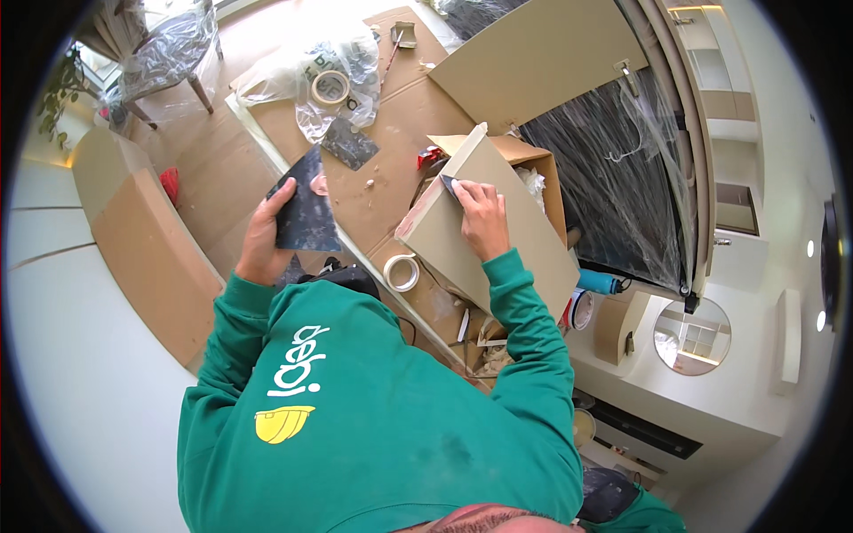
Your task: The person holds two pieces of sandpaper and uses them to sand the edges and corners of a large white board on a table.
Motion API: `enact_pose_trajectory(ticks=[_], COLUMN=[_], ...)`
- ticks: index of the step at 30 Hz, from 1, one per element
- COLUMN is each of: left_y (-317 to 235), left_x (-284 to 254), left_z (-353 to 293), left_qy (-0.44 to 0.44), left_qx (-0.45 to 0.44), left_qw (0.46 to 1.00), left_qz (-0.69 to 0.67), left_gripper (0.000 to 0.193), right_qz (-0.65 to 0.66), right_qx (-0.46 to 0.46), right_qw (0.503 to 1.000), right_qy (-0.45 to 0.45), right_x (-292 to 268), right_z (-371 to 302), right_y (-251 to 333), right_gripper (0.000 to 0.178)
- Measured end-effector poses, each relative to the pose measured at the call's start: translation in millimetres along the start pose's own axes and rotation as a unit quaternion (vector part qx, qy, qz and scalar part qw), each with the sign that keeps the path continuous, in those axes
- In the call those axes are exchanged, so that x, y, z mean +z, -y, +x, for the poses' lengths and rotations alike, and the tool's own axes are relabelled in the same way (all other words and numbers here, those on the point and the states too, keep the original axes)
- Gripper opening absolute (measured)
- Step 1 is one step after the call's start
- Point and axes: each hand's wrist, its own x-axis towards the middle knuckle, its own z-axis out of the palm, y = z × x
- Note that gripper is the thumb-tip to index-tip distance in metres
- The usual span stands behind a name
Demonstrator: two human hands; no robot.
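My left hand grips a thin dark sheet by its left edge. A pinkish smear of paste sits near the sheet's upper right corner. The fingers of my right hand are closed on a small dark scraper, mostly covered by the fingers. It touches the narrow edge of a beige panel, which lies tilted in front of me. Pinkish filler shows along that edge near its lower left corner. A second dark sheet lies on the cardboard-covered surface beyond my left hand.
A masking tape roll rests on a clear plastic bag; another tape roll is left of the panel. An open cardboard box stands beside the panel. Plastic film covers a dark surface at right, near a blue bottle. A knife lies close by.
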Motion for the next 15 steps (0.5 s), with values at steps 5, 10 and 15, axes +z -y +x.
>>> enact_pose_trajectory(ticks=[5, 10, 15], left_y=[-6.8, -11.2, -13.4], left_x=[-34.1, -50.2, -49.4], left_z=[-10.4, -18.2, -18.6], left_qy=[-0.070, -0.070, -0.070], left_qx=[0.034, 0.046, 0.049], left_qw=[0.997, 0.996, 0.996], left_qz=[-0.019, -0.030, -0.022], left_gripper=[0.027, 0.032, 0.033], right_qz=[0.019, 0.013, 0.024], right_qx=[-0.039, -0.067, -0.104], right_qw=[0.999, 0.996, 0.992], right_qy=[0.028, 0.062, 0.064], right_x=[-6.3, -16.1, -17.4], right_z=[-15.1, -27.1, -42.1], right_y=[33.3, 58.3, 77.2], right_gripper=[0.047, 0.051, 0.051])
